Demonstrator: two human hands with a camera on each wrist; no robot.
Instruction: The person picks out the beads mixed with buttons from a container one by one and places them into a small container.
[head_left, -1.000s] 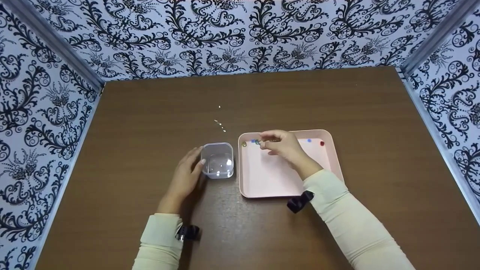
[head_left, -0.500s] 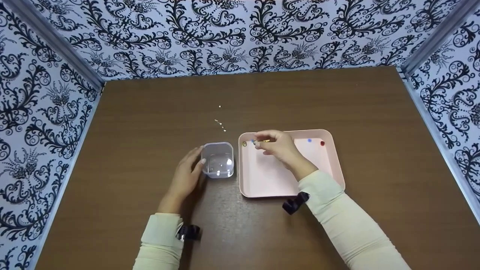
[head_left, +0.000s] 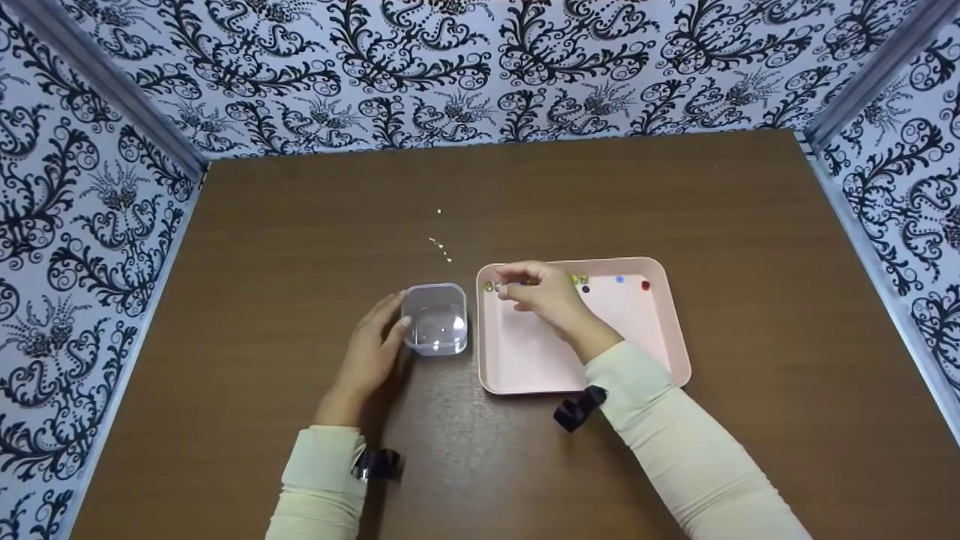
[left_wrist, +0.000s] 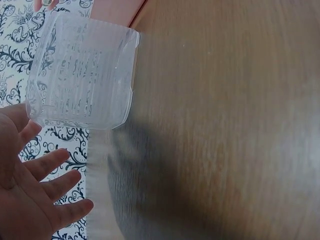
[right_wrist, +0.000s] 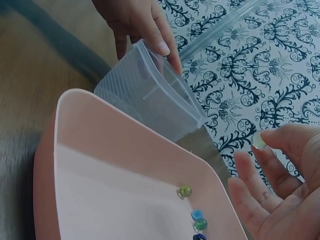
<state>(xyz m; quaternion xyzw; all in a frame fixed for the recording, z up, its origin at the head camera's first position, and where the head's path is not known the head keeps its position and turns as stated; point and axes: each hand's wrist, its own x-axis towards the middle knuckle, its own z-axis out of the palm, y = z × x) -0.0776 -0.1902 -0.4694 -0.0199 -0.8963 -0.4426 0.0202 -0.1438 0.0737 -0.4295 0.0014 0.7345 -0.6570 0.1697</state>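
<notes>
My right hand [head_left: 551, 300] is over the back left part of the pink tray [head_left: 540, 360]. Its thumb and index finger pinch a clear glass marble [right_wrist: 259, 140], raised above the tray's rim in the right wrist view; the other fingers are loosely bent. Beside the tray's left side stands a clear plastic container [head_left: 436, 322], with nothing visible inside. My left hand [head_left: 373, 341] rests against its left side, thumb at the rim. The left wrist view shows that hand's fingers [left_wrist: 60, 187] spread and fairly straight.
Along the tray's back edge lie a yellow-green marble [right_wrist: 184, 191], a blue button [right_wrist: 197, 215], a green marble [right_wrist: 200, 224], a red piece [head_left: 646, 286] and several other small pieces. White specks [head_left: 441, 247] mark the wooden table [head_left: 300, 225] behind the container. Patterned walls [head_left: 450, 75] surround the table.
My right hand has shifted a little left across the tray, now holding the clear marble. Yellow and dark pieces to its right have come into view. The left hand and container stay put.
</notes>
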